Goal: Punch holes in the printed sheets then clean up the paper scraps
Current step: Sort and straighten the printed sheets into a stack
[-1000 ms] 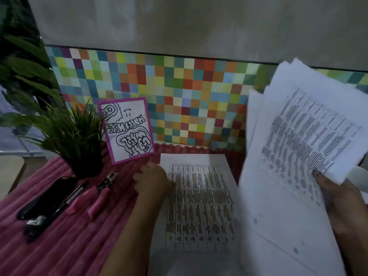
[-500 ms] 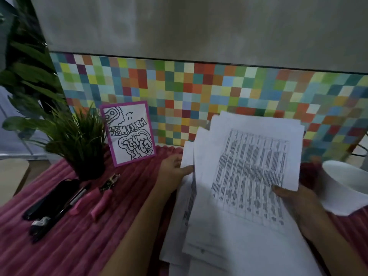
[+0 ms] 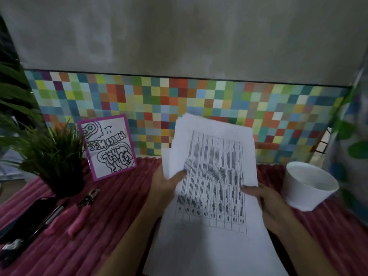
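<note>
A stack of printed sheets (image 3: pixel 215 176) with dense tables is held up over the pink ribbed cloth (image 3: pixel 111 216), slightly fanned at the top. My left hand (image 3: pixel 166 186) grips the stack's left edge, thumb on the front. My right hand (image 3: pixel 266 202) grips the right edge, thumb on the print. A pink-handled hole punch (image 3: pixel 79 212) lies on the cloth to the left, apart from both hands.
A white paper bowl (image 3: pixel 310 188) stands at the right. At the left are a potted grass plant (image 3: pixel 53 156), a purple-framed drawing card (image 3: pixel 109 146), and dark pens and a black case (image 3: pixel 25 220). A multicoloured checkered backdrop (image 3: pixel 179 100) runs behind.
The sheets in my right hand came left and down onto the sheet on the cloth. My left hand lifted from that sheet and took the stack's left edge; both hands now hold one stack.
</note>
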